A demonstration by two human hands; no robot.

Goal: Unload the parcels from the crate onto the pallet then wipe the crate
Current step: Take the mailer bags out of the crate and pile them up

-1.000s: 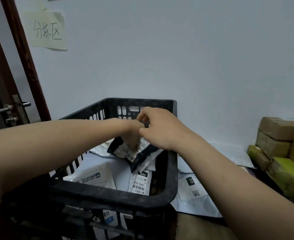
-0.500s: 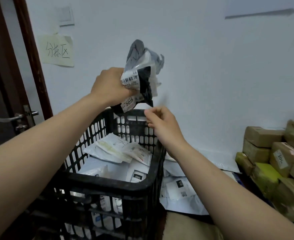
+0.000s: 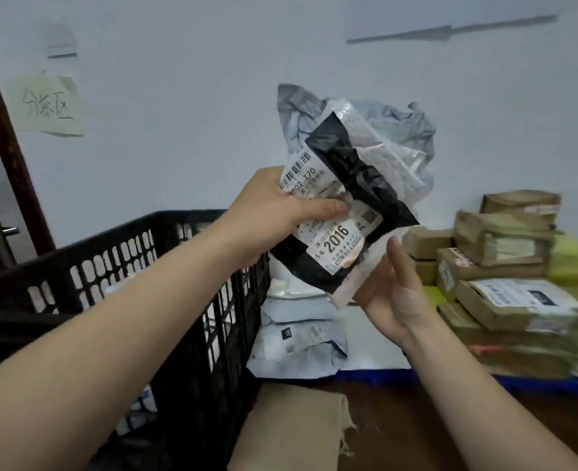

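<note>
My left hand (image 3: 274, 215) grips a bundle of soft mailer parcels (image 3: 355, 185), black and grey-white with barcode labels, held in the air right of the black slatted crate (image 3: 165, 277). My right hand (image 3: 394, 294) is open, palm up, just under the bundle's lower corner and touching or nearly touching it. White parcels show through the crate's slats. Grey-white mailers (image 3: 297, 331) lie piled on the blue pallet (image 3: 450, 377) between the crate and the boxes.
Brown and yellow cardboard boxes (image 3: 505, 263) are stacked at the right on the pallet. A beige cloth (image 3: 291, 433) lies on the floor in front. A white wall is behind; a dark door frame (image 3: 8, 137) stands at the left.
My left hand has carried the parcel bundle out of the crate and to the right, over the pallet side. My right hand left the crate rim and opened beneath the bundle.
</note>
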